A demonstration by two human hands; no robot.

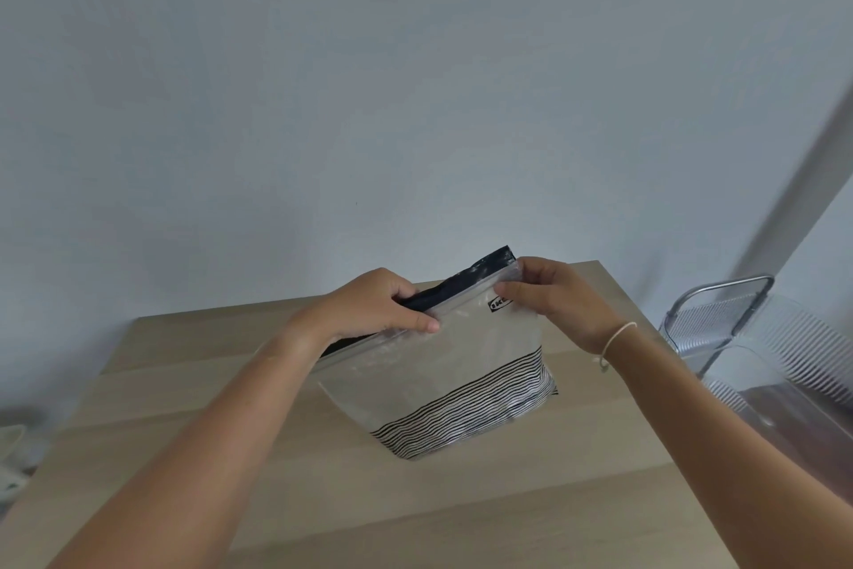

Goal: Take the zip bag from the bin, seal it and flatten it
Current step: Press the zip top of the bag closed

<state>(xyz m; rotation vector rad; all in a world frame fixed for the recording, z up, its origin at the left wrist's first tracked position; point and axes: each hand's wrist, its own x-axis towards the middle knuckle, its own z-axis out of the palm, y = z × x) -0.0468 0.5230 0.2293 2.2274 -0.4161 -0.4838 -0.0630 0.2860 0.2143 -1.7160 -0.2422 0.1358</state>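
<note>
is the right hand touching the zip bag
Touching. The head view shows the right hand pinching the zip bag at its top right corner, fingers closed on the seal strip.

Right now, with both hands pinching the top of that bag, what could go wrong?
1. The bag looks puffed with air; sealing now may trap it and make flattening harder.
2. The left hand and right hand pinch only parts of the strip, so the middle might stay unsealed.
3. Held above the table, it could slip from either grip.
</note>
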